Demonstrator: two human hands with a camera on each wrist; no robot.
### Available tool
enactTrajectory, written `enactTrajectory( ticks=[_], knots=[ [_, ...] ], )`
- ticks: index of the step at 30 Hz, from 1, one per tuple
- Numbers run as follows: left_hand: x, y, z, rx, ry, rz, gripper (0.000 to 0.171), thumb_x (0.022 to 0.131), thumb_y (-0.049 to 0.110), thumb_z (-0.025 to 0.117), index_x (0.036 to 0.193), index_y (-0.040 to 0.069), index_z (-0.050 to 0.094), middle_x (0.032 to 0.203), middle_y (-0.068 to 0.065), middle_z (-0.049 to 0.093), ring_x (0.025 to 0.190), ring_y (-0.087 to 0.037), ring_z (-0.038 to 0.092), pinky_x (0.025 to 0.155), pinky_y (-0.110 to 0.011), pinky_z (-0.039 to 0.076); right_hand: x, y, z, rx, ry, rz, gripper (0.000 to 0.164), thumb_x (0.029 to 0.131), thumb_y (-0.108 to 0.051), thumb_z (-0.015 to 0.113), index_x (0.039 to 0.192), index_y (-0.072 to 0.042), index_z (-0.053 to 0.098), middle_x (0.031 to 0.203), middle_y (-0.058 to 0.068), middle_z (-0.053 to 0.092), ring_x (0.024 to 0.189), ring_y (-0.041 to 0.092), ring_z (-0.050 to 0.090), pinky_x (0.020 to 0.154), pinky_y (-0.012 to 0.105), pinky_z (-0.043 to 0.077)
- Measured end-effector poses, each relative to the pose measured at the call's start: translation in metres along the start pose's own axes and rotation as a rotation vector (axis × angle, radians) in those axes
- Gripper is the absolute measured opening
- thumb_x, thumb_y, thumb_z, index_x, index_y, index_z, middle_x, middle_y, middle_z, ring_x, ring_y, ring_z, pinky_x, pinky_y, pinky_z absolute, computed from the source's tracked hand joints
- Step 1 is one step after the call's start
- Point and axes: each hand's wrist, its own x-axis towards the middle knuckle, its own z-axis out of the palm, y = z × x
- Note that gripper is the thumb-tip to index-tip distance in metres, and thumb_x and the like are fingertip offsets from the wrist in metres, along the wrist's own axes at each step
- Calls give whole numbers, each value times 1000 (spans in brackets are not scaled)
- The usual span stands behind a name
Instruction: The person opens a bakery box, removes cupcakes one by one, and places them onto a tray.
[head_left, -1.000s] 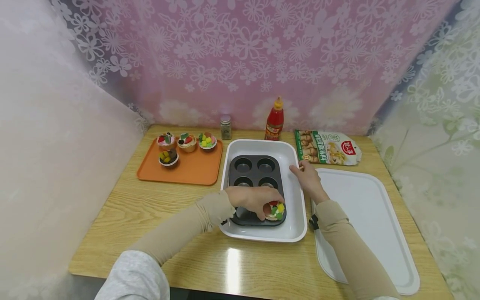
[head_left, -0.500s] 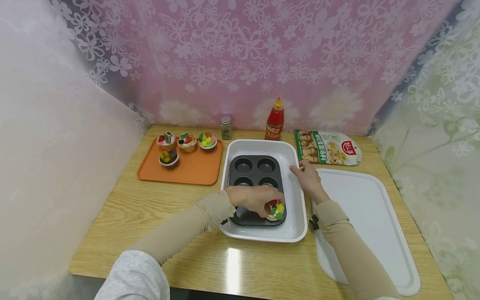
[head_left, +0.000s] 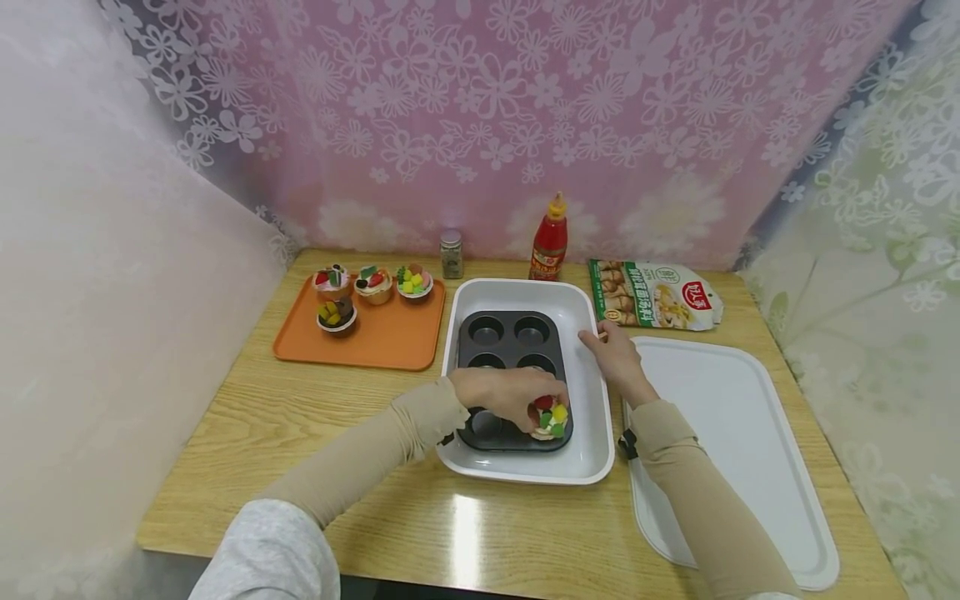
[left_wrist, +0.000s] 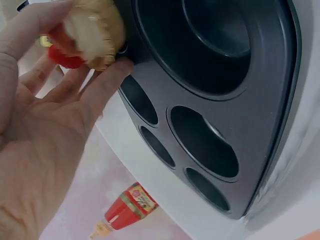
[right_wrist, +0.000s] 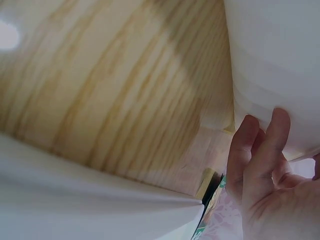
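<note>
My left hand (head_left: pixel 517 397) pinches a toy-like cupcake (head_left: pixel 551 419) topped with red, yellow and green pieces, over the front right of the black muffin tin (head_left: pixel 512 319). In the left wrist view the cupcake (left_wrist: pixel 95 30) is tilted between thumb and fingers, its pale base showing beside a hollow of the muffin tin (left_wrist: pixel 165 90). That tin lies inside a deep white tray (head_left: pixel 592 462). On the tray's right side my right hand (head_left: pixel 617 357) holds the rim. The right wrist view shows its fingers (right_wrist: pixel 275 135) against the outer wall of the white tray (right_wrist: pixel 280 55).
Several cupcakes (head_left: pixel 375 287) sit on an orange tray (head_left: pixel 390 346) at the left. Along the back stand a small glass jar (head_left: pixel 452 257) and a red sauce bottle (head_left: pixel 549 242). A food packet (head_left: pixel 656 296) lies back right, behind a flat white tray (head_left: pixel 738 433).
My left hand and the cupcake have shifted very slightly toward the back. The right hand has stayed on the tray rim.
</note>
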Motion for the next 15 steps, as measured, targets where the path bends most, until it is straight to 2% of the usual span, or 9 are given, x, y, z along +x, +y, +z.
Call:
enactTrajectory(
  ticks=[5, 10, 15],
  knots=[
    [-2, -2, -3, -61, 11, -3, 50, 93, 13, 79, 138, 15, 58, 121, 1, 59, 103, -9, 56, 88, -15, 50, 0, -1, 0, -13, 7, -6, 48, 109, -47, 51, 130, -4, 54, 117, 20, 63, 94, 28, 64, 69, 29, 52],
    [-3, -4, -3, -96, 34, -33, 54, 92, 22, 82, 139, 14, 57, 127, -2, 57, 108, -8, 56, 92, -15, 50, 0, -1, 1, -13, 5, -9, 49, 109, -48, 50, 130, -4, 54, 115, 20, 63, 94, 28, 64, 69, 29, 52],
    [-3, -7, -5, -70, 78, -29, 58, 93, 30, 82, 141, 14, 56, 130, -2, 56, 112, -8, 52, 95, -16, 45, -1, -2, 0, -14, 13, -20, 47, 109, -48, 50, 126, -4, 55, 112, 19, 63, 92, 27, 63, 68, 30, 51]
  ],
)
